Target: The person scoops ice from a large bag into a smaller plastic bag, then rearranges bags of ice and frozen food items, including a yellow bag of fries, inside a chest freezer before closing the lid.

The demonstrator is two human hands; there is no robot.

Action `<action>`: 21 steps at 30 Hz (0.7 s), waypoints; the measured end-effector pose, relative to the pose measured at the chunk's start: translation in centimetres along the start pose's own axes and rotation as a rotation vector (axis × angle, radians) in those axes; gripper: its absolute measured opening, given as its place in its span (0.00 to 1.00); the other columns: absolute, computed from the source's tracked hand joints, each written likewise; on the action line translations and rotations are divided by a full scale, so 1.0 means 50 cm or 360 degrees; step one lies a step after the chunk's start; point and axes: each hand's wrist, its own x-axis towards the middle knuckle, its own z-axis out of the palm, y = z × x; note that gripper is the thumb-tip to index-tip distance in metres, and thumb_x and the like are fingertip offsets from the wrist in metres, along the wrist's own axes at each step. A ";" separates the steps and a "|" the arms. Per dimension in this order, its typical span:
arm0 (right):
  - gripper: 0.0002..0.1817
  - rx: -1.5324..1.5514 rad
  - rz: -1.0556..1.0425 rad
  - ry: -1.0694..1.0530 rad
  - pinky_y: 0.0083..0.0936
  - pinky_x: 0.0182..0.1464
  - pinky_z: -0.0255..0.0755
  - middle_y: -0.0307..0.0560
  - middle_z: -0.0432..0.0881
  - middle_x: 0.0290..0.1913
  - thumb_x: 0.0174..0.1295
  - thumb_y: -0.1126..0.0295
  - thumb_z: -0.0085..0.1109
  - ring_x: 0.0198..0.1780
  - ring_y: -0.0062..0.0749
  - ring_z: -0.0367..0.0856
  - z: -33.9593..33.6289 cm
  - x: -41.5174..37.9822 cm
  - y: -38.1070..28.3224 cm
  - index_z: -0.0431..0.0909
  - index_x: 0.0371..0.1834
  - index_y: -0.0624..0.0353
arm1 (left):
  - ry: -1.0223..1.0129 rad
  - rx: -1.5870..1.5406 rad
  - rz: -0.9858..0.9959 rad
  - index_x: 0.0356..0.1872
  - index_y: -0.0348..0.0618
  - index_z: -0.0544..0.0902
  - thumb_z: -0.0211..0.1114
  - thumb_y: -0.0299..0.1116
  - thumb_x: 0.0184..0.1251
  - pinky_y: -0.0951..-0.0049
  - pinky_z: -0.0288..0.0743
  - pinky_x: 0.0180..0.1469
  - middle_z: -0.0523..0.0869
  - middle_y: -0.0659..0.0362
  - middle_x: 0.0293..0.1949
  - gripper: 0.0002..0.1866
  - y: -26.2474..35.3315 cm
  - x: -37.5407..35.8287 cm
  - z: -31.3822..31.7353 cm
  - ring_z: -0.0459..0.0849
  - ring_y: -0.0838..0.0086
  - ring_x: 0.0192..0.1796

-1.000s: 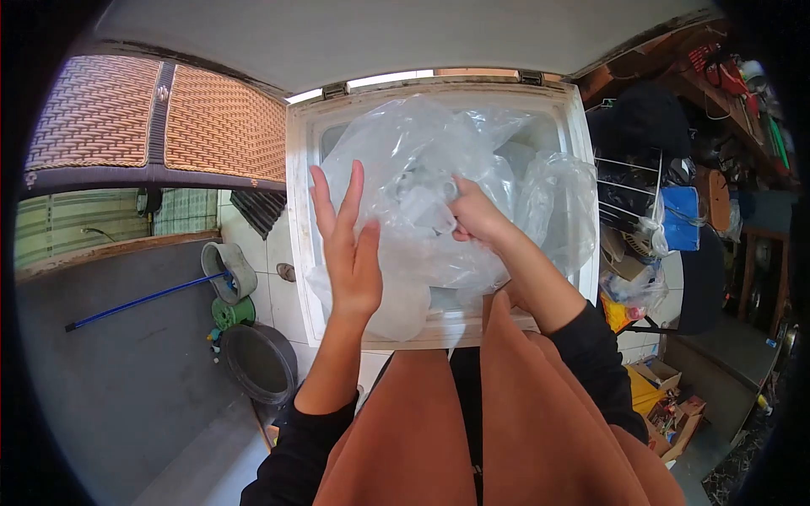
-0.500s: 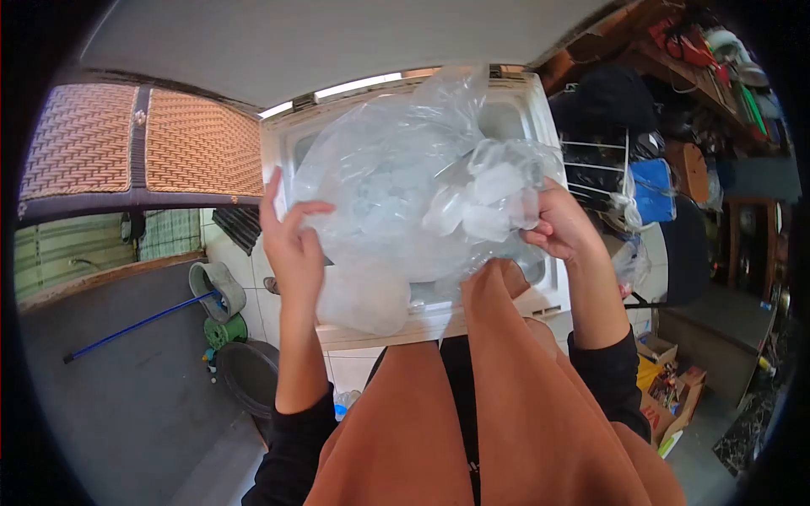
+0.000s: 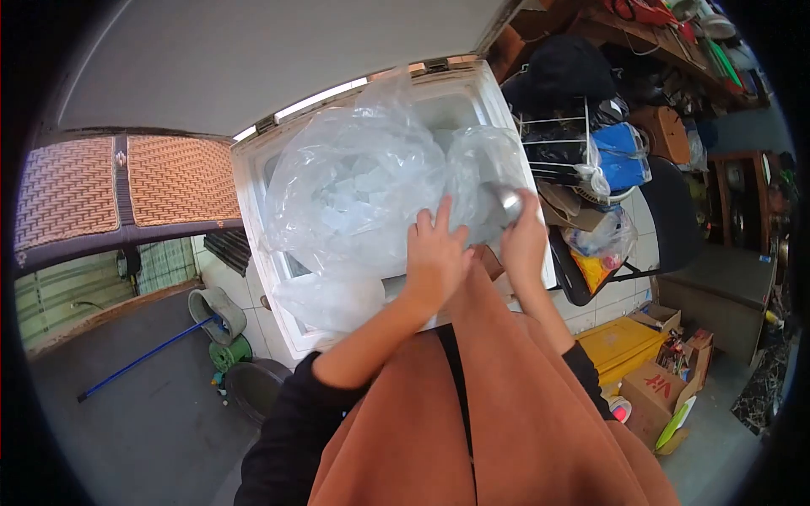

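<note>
A large clear plastic bag of ice (image 3: 346, 194) lies open in a white chest freezer (image 3: 297, 325). Beside it, on the right, is a smaller clear plastic bag (image 3: 479, 156). My left hand (image 3: 439, 261) is at the near side of this smaller bag, its fingers bent at the plastic and partly spread. In my right hand (image 3: 525, 244) is a shiny metal scoop (image 3: 506, 200), tilted into the smaller bag's mouth. The scoop's far end is hidden by plastic. Another cloudy plastic bag (image 3: 333, 299) rests on the freezer's front left corner.
The raised freezer lid (image 3: 278, 59) stands at the back. A brown woven cabinet (image 3: 177, 181) is on the left. To the right are a black chair (image 3: 675, 223), a wire rack (image 3: 553, 139), a yellow box (image 3: 620, 346) and a cardboard box (image 3: 650, 392).
My left hand has moved right, from the large bag's left side to the smaller bag. My right hand now has the metal scoop in view. The view has shifted and turned.
</note>
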 end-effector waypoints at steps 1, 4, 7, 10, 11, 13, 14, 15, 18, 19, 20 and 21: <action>0.23 0.0038 -0.0091 -0.0067 0.41 0.29 0.69 0.62 0.76 0.30 0.47 0.82 0.46 0.29 0.55 0.77 0.015 -0.027 0.016 0.64 0.50 0.56 | -0.0007 -0.0002 0.0018 0.41 0.46 0.76 0.62 0.28 0.43 0.64 0.68 0.40 0.72 0.56 0.50 0.19 -0.014 0.009 0.032 0.72 0.60 0.40; 0.25 -0.0084 -0.0259 -0.0239 0.39 0.31 0.70 0.58 0.78 0.35 0.45 0.80 0.51 0.34 0.54 0.77 0.017 -0.103 0.054 0.65 0.51 0.54 | -0.0049 0.0284 -0.0114 0.39 0.45 0.77 0.61 0.31 0.44 0.62 0.69 0.36 0.73 0.56 0.44 0.16 -0.058 0.032 0.083 0.72 0.59 0.39; 0.23 -0.0155 -0.0140 -0.0206 0.39 0.32 0.71 0.54 0.78 0.37 0.45 0.78 0.54 0.34 0.52 0.77 -0.008 -0.099 0.070 0.67 0.49 0.54 | -0.0015 -0.0072 -0.0232 0.30 0.44 0.77 0.60 0.28 0.45 0.64 0.70 0.33 0.75 0.54 0.32 0.08 -0.095 0.035 0.039 0.75 0.58 0.34; 0.21 -0.0124 -0.0290 -0.0277 0.39 0.31 0.72 0.54 0.78 0.36 0.44 0.78 0.55 0.33 0.51 0.78 -0.012 -0.047 0.049 0.68 0.45 0.56 | 0.0001 -0.0326 -0.0322 0.22 0.43 0.76 0.59 0.24 0.43 0.64 0.70 0.30 0.76 0.53 0.26 0.03 -0.125 0.026 -0.010 0.75 0.56 0.27; 0.18 -0.0171 -0.0415 -0.0383 0.39 0.30 0.72 0.54 0.79 0.33 0.46 0.76 0.54 0.31 0.50 0.78 -0.001 -0.032 0.040 0.68 0.43 0.60 | 0.0257 -0.0362 -0.0270 0.20 0.42 0.75 0.58 0.22 0.43 0.66 0.69 0.27 0.76 0.54 0.24 0.02 -0.132 0.022 -0.021 0.75 0.60 0.24; 0.14 -0.0358 -0.0485 -0.0663 0.39 0.31 0.72 0.55 0.78 0.32 0.48 0.73 0.51 0.31 0.50 0.78 0.075 0.005 0.044 0.69 0.41 0.61 | 0.0699 -0.0462 -0.0279 0.18 0.39 0.74 0.56 0.19 0.44 0.72 0.67 0.23 0.76 0.56 0.21 0.03 -0.145 0.029 -0.088 0.75 0.69 0.21; 0.12 -0.0542 -0.0539 -0.0967 0.38 0.31 0.72 0.55 0.77 0.30 0.51 0.71 0.48 0.30 0.50 0.78 0.128 0.019 0.062 0.70 0.39 0.63 | 0.0862 -0.0520 -0.0348 0.18 0.38 0.73 0.55 0.18 0.44 0.76 0.66 0.22 0.75 0.58 0.20 0.04 -0.141 0.036 -0.161 0.74 0.74 0.20; 0.12 -0.0499 -0.0634 -0.1000 0.38 0.35 0.72 0.56 0.78 0.32 0.53 0.68 0.47 0.33 0.49 0.78 0.192 0.039 0.092 0.72 0.37 0.63 | 0.0711 -0.0537 -0.0461 0.18 0.38 0.73 0.54 0.17 0.45 0.79 0.65 0.22 0.74 0.59 0.18 0.04 -0.127 0.038 -0.219 0.73 0.77 0.20; 0.14 0.0250 -0.0211 -0.0740 0.36 0.43 0.70 0.58 0.79 0.35 0.55 0.63 0.45 0.42 0.49 0.77 0.331 0.117 0.127 0.75 0.34 0.62 | 0.0216 -0.0834 -0.0671 0.18 0.36 0.74 0.53 0.18 0.45 0.80 0.67 0.25 0.76 0.57 0.17 0.04 -0.101 0.021 -0.246 0.75 0.76 0.21; 0.14 0.0854 0.0028 -0.0673 0.35 0.42 0.71 0.55 0.79 0.35 0.55 0.63 0.46 0.40 0.48 0.77 0.346 0.141 0.129 0.76 0.35 0.61 | -0.0048 -0.0913 -0.0817 0.19 0.35 0.75 0.53 0.19 0.46 0.78 0.69 0.27 0.77 0.55 0.18 0.04 -0.082 0.008 -0.226 0.77 0.73 0.22; 0.14 0.1439 0.0298 -0.0588 0.35 0.40 0.72 0.53 0.79 0.34 0.56 0.62 0.46 0.38 0.47 0.78 0.355 0.152 0.135 0.76 0.35 0.61 | -0.0330 -0.0799 -0.0814 0.23 0.34 0.78 0.53 0.24 0.49 0.70 0.72 0.32 0.80 0.50 0.22 0.06 -0.076 -0.014 -0.186 0.80 0.63 0.26; 0.14 0.1442 0.0293 -0.0630 0.35 0.40 0.72 0.53 0.79 0.34 0.56 0.62 0.46 0.38 0.47 0.78 0.342 0.150 0.130 0.76 0.35 0.61 | -0.0444 -0.0628 -0.0838 0.26 0.36 0.80 0.52 0.29 0.51 0.64 0.72 0.37 0.81 0.47 0.27 0.09 -0.047 -0.026 -0.162 0.79 0.54 0.30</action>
